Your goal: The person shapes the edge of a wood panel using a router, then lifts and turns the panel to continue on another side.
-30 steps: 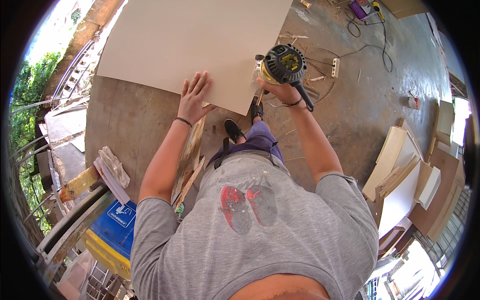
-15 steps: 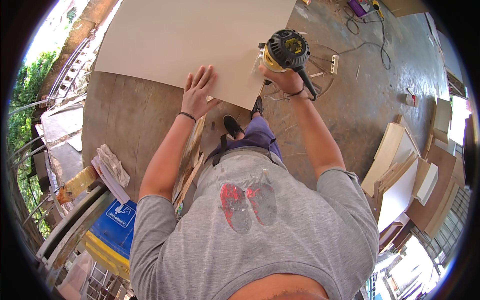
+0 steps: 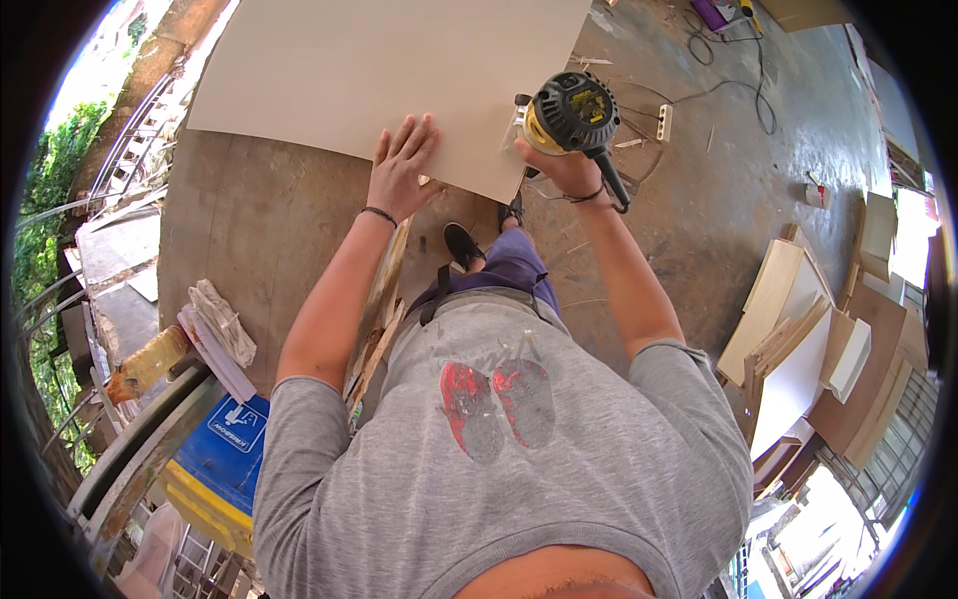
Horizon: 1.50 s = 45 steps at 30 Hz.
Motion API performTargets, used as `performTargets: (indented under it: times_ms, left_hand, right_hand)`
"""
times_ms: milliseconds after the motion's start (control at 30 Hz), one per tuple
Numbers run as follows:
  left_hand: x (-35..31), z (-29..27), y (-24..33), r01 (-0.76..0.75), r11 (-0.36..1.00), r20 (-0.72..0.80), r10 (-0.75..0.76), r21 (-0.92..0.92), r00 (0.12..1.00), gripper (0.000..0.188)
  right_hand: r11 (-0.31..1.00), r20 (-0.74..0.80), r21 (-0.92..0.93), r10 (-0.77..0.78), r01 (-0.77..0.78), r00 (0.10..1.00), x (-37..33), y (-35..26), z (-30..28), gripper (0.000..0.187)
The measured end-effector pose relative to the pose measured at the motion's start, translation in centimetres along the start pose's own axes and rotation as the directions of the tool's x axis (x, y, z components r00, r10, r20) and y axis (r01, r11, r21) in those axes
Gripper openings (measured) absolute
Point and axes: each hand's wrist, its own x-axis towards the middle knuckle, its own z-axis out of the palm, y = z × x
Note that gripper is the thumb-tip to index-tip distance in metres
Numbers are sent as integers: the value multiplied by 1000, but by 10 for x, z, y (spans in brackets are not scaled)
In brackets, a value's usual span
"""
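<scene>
A large pale flat board [image 3: 369, 70] stretches across the upper middle, one corner pointing toward me. My left hand [image 3: 401, 168] lies flat on it by the near edge, fingers spread and pointing away. At the board's right edge, close to that corner, my right hand [image 3: 567, 172] is wrapped round a yellow-and-black router [image 3: 576, 112]. The tool stands upright with its base at the edge, and its cord runs back past my wrist. The motor housing hides part of my fingers, and the cutting bit is out of sight.
A white power strip [image 3: 664, 123] and loose cables lie on the floor to the right, with a small tin [image 3: 816, 195] farther over. Stacked boards [image 3: 788, 349] stand at the lower right. At the lower left are a blue-and-yellow box [image 3: 232, 439] and a pale cloth [image 3: 222, 319].
The router in my right hand has come slightly nearer to me along the board's right edge, toward the corner. My left hand stays flat on the board. The whole view has shifted a little.
</scene>
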Motion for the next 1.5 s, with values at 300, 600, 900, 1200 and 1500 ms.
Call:
performTargets:
  times_ms: [300,600,900,1200,1500]
  left_hand:
    - [2,3,-1,-17,1000,-45,17,0,999,81]
    - [2,6,-1,-21,1000,-74,21,0,997,81]
    - [3,8,-1,-24,1000,-89,25,10,996,81]
    - [8,-2,0,4,999,54,-6,46,999,70]
    - [42,18,60,157,957,1,-162,-243,987,72]
  right_hand:
    - [997,39,17,74,-74,997,-24,-3,10,35]
    - [998,60,52,42,-45,997,-59,-18,22,35]
    - [1000,73,0,-5,5,997,-94,-9,36,33]
    - [975,50,-202,-81,89,995,-105,-25,38,38]
    - [969,-101,202,168,-145,981,-151,-28,17,49]
